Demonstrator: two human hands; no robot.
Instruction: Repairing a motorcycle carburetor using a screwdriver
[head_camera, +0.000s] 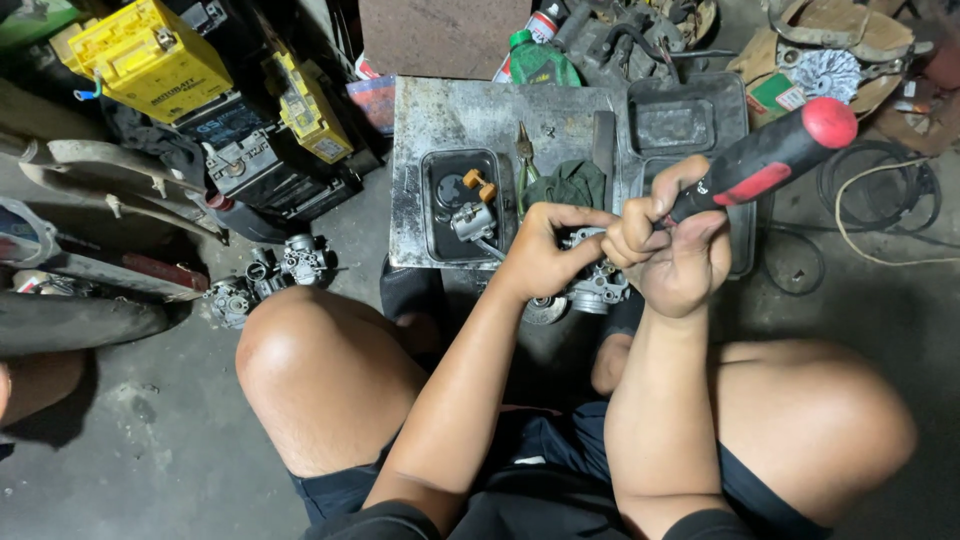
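Over the near edge of the metal tray (440, 120), between my knees, I hold a carburetor (590, 285). My left hand (545, 255) is closed around its body from the left, fingers curled over the top. My right hand (680, 250) is closed on a screwdriver (770, 155) with a black and red handle; the handle slants up and away to the right of the tray's middle, and the tip is hidden behind my fingers, so I cannot tell where it sits on the carburetor.

I judge the carburetor to be cast metal: stiff, fairly heavy for its bulk, likely greasy and so slippery. Its thick body is the place to grip, as my left hand does, not the small levers or fittings, which could bend. The screwdriver handle looks ribbed and easy to hold.

On the tray, left of my hands, a black dish (435, 215) holds small parts, one with orange pieces. Pliers (523, 150) and a green rag (570, 185) lie beside it, behind my left hand. Left of the tray, on the floor, lies a second carburetor (270, 275), and farther left stand yellow batteries (150, 55). Behind the tray stands a green bottle (540, 60).
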